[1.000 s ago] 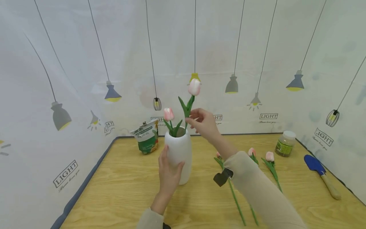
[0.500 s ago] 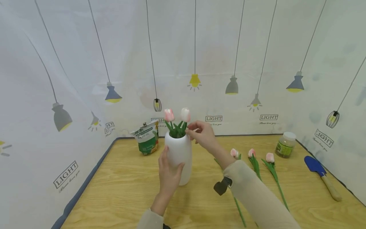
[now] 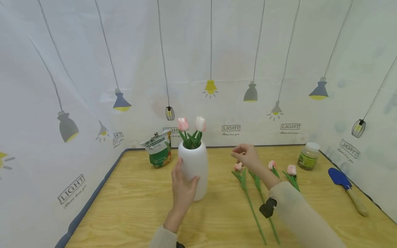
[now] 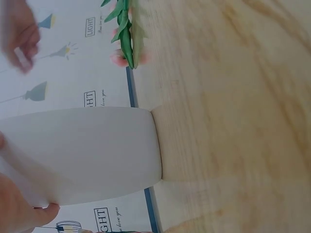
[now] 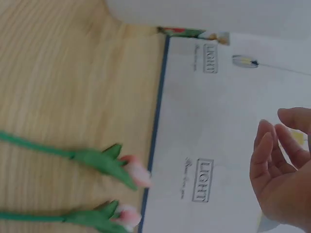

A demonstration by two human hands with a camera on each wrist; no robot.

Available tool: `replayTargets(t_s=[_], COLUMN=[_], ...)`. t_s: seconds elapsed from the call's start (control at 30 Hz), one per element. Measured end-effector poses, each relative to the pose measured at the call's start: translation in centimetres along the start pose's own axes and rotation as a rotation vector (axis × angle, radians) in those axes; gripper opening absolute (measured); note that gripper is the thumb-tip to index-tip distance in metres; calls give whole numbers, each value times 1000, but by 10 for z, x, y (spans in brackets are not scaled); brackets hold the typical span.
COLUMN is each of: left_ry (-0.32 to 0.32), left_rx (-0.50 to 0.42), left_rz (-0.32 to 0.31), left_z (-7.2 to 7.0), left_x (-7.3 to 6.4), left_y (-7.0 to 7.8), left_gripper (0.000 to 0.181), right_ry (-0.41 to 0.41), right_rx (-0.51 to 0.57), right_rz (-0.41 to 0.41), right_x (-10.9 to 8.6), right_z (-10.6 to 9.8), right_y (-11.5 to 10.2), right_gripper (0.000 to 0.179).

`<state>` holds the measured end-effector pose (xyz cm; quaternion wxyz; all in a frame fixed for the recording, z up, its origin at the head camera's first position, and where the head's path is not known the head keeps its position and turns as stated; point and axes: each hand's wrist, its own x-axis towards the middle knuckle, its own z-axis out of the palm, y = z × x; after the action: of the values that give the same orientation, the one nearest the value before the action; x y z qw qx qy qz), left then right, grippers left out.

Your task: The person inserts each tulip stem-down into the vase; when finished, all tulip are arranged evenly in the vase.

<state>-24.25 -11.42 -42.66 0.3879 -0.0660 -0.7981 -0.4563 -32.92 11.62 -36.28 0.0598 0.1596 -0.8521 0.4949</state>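
The white vase [image 3: 195,163] stood upright in the grip of the left hand [image 3: 183,189], on a wooden tabletop [image 3: 124,206], in front of a pale backdrop [image 3: 186,51] printed with hanging lamps. The left wrist view showed what that hand partly covered in the head view: the vase's base, flat on the wood. Its mouth appeared in the head view alone, with two pink-and-white tulips [image 3: 200,124] standing in it above the left hand.

The left hand's fingers and thumb were wrapped round the vase's side. The right hand [image 3: 248,156] hung in the air, well apart from the vase, its fingers loosely bent and holding nothing; the right wrist view revealed the gap between thumb and fingers.

Under and beside the right hand and its forearm lay the loose tulips [image 3: 243,179]. The head view showed three of their blooms; the right wrist view took in just two. To the right hand's right lay a blue trowel [image 3: 349,190] with a wooden handle. Beyond the left hand stood a green-and-white pouch [image 3: 159,153]; to the right of the right hand, a lidded jar [image 3: 307,157].
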Motion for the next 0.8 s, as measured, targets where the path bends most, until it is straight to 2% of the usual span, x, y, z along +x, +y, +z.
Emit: replayTargets(t_s=[0.13, 0.27, 0.37, 0.5, 0.63, 0.8], left_ry=[7, 1, -5, -27, -45, -16], left_rx=[15, 16, 8, -21, -25, 11], left_rz=[16, 9, 0, -16, -27, -22], left_z=[0, 0, 0, 2, 5, 0], left_x=[2, 1, 1, 2, 0, 0], left_y=[0, 0, 0, -1, -1, 0], left_gripper=[83, 83, 83, 82, 82, 83], right_ry=[-48, -103, -174, -187, -145, -104], right_rx=[-206, -319, -287, -244, -238, -209], right_rz=[86, 174, 249, 319, 341, 338], right_x=[-13, -26, -33, -41, -47, -43], right_z=[-8, -6, 1, 13, 20, 28], right_y=[43, 79, 95, 103, 106, 98], right_gripper=[21, 13, 25, 26, 26, 25])
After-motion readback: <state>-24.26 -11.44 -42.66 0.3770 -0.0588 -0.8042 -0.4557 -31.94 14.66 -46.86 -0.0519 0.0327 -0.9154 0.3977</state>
